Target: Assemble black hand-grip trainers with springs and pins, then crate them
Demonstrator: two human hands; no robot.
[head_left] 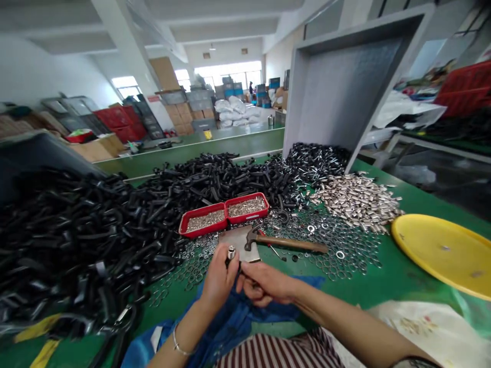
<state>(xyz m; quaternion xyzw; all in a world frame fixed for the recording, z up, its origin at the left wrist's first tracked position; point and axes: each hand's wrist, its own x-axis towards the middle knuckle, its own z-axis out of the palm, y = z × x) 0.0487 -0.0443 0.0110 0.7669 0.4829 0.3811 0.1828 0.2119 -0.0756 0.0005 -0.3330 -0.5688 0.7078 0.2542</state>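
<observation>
My left hand [218,278] is closed around a small black part capped with a silver sleeve [231,252], held upright above the green table [383,283]. My right hand [264,283] is closed just beside it, fingers pinched against the lower end of the same part. Both hands hover over a blue cloth [230,322]. Right behind them lies a metal plate [238,240] with a wooden-handled hammer [291,243] resting on it.
A huge heap of black curved parts [95,230] fills the left and back. A red two-compartment tray [224,213] holds small silver pieces. Loose washers [337,245], silver sleeves [356,199], a yellow round tray [445,253] and a tipped grey bin [345,82] are to the right.
</observation>
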